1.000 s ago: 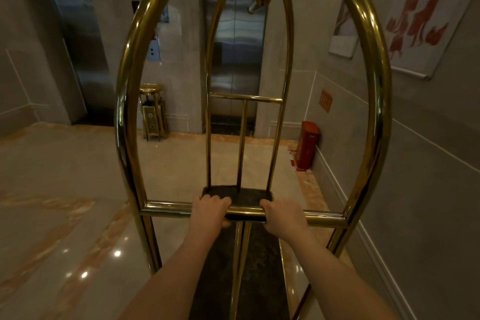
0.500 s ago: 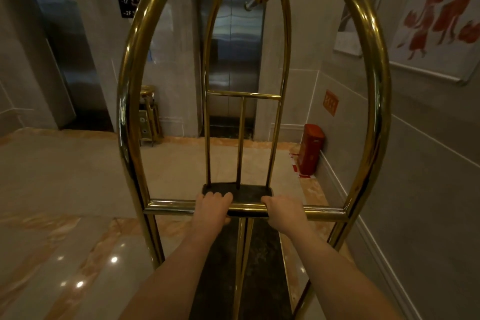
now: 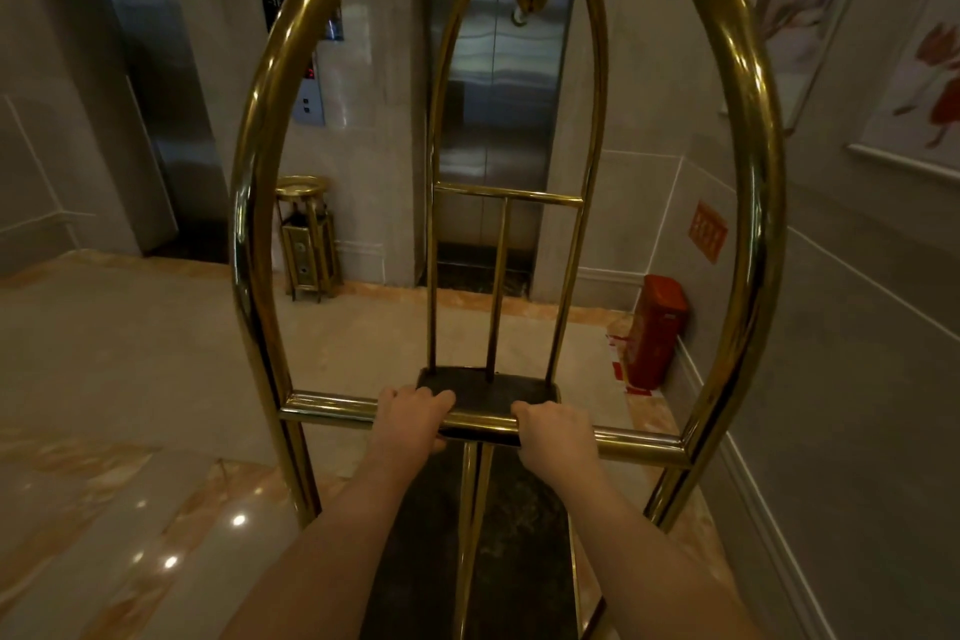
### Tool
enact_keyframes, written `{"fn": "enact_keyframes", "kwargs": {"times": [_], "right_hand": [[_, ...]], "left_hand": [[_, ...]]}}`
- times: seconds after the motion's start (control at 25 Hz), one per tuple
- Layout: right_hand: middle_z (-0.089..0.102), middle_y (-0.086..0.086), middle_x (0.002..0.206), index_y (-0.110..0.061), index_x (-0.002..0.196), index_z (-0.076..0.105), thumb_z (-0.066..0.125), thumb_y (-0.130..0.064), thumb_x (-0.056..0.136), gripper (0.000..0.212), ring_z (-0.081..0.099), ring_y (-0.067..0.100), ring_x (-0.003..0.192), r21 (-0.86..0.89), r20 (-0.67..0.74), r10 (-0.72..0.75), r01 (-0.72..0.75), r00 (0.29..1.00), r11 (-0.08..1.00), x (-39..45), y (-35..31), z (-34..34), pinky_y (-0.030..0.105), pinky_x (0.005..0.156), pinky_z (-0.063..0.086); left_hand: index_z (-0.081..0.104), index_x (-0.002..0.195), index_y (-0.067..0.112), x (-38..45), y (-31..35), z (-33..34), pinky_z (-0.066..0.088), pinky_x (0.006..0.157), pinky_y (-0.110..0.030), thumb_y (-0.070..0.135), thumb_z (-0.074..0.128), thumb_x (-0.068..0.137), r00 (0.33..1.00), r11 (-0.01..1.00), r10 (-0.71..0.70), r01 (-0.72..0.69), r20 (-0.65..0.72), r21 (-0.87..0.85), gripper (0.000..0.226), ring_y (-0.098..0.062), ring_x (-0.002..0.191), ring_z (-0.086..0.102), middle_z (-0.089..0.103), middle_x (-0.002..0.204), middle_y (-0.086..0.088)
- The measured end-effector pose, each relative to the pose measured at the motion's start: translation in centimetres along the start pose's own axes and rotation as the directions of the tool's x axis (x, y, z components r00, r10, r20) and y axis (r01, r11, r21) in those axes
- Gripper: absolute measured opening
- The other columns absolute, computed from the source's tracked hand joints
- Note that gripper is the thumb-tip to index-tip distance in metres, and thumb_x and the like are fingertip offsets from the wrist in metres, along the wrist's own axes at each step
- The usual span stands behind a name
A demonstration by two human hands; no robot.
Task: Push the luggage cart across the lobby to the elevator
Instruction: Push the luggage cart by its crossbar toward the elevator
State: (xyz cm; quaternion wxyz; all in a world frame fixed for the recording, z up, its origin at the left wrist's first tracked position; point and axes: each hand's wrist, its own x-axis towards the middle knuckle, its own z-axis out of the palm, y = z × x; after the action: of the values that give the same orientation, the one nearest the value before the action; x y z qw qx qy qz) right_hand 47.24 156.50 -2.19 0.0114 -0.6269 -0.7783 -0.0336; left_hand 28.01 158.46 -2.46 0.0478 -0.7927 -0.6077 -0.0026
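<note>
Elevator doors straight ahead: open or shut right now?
Shut. The elevator doors show two steel panels meeting at a closed centre seam, seen through the luggage cart frame.

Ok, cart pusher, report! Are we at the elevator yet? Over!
Left hand, right hand gripping the cart's handle bar. Elevator doors ahead, shut. Red bin at right wall.

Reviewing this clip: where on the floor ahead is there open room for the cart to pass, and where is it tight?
Open: the marble floor left of the luggage cart, reaching to the ashtray stand, and the strip ahead before the elevator doors. Tight: the right side, where the cart frame runs near the wall and the red box fills the corner.
</note>
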Motion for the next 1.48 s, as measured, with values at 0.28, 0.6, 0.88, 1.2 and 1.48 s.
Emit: {"fn": "enact_keyframes", "kwargs": {"times": [0.28,0.6,0.88,1.2,1.48], "right_hand": [[0.063,-0.001,0.086,-0.023,0.116,0.055,0.062,-0.021,0.092,0.025,0.061,0.019,0.073,0.008,-0.010,-0.002,0.002,1.000,1.000,7.9,2.8,0.8,0.037,0.072,0.057],[0.066,-0.001,0.089,-0.023,0.115,0.057,0.061,-0.019,0.092,0.024,0.064,0.020,0.078,0.013,-0.061,0.013,-0.012,0.998,1.000,16.5,5.7,1.6,0.038,0.073,0.057],[0.065,-0.002,0.090,-0.027,0.116,0.056,0.061,-0.019,0.090,0.027,0.063,0.020,0.080,0.010,-0.047,0.050,-0.050,0.998,0.999,25.0,8.7,2.0,0.033,0.070,0.052],[0.065,-0.005,0.089,-0.030,0.111,0.058,0.064,-0.023,0.090,0.023,0.063,0.016,0.081,0.031,-0.040,0.072,-0.071,0.997,0.997,34.1,12.1,2.1,0.030,0.069,0.048],[0.064,-0.008,0.087,-0.031,0.111,0.059,0.063,-0.024,0.090,0.024,0.060,0.013,0.077,0.019,-0.082,0.030,-0.028,0.996,0.999,41.3,15.6,2.6,0.029,0.066,0.038]], "left_hand": [[0.049,0.113,0.028,8.1,-1.0,0.7,0.036,0.094,-0.040,0.032,0.065,0.085,1.000,1.000,0.002,-0.001,-0.030,0.030,0.033,-0.022,0.106,0.053,0.059,0.110,0.001],[0.050,0.111,0.027,17.5,-2.8,1.5,0.036,0.094,-0.041,0.031,0.064,0.085,0.994,0.998,0.059,-0.058,-0.088,0.016,0.030,-0.022,0.103,0.055,0.060,0.106,0.001],[0.047,0.114,0.027,27.0,-4.3,2.2,0.036,0.092,-0.042,0.034,0.062,0.086,0.993,0.995,0.099,-0.098,-0.066,0.020,0.033,-0.025,0.104,0.055,0.061,0.108,-0.001],[0.047,0.113,0.024,36.8,-5.7,3.6,0.038,0.091,-0.043,0.032,0.064,0.085,0.983,0.990,0.135,-0.138,-0.126,-0.016,0.033,-0.024,0.101,0.056,0.060,0.107,-0.001],[0.047,0.117,0.025,45.0,-6.1,3.8,0.037,0.092,-0.041,0.030,0.065,0.085,0.987,0.992,0.117,-0.122,-0.107,-0.040,0.037,-0.023,0.104,0.054,0.060,0.110,0.000]]}}
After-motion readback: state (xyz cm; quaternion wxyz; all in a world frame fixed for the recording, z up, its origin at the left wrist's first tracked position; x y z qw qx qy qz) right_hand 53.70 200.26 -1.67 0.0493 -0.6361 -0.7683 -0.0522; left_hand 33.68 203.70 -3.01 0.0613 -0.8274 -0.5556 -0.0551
